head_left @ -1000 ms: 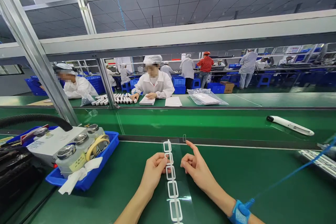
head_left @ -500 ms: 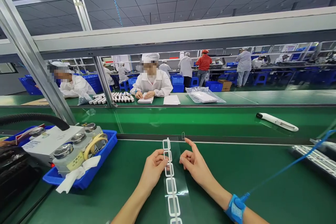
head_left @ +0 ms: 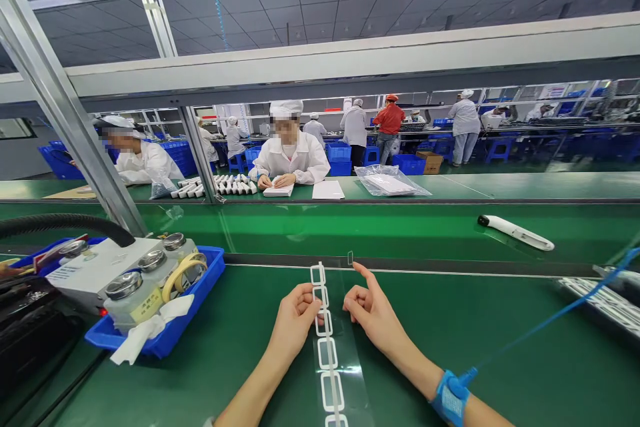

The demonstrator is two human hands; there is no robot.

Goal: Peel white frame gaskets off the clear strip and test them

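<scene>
A long clear film strip (head_left: 354, 373) with a row of white rounded rectangular frames (head_left: 327, 353) runs up the bench before me. My left hand (head_left: 295, 317) is closed on the strip's left edge, thumb and fingers pinching near the upper frames. Just right of the strip is my right hand (head_left: 367, 303), index finger pointing up and the other fingers curled. A small thin rectangular frame (head_left: 351, 258) stands at that index fingertip, seemingly stuck to it. Whether the right thumb touches the film's edge, I cannot tell. A blue wrist strap (head_left: 453, 397) circles my right wrist.
At left, a blue tray (head_left: 165, 340) holds lidded glass jars (head_left: 125, 297), yellow tape (head_left: 180, 277) and white tissue. Beyond the bench edge, a white handheld device (head_left: 517, 232) lies on the green belt (head_left: 350, 227). A blue cord (head_left: 540, 321) crosses at right. Co-workers sit opposite.
The white device on the belt has slid left. Both my hands, the film strip and the small frame hold nearly the same positions; the view has shifted slightly.
</scene>
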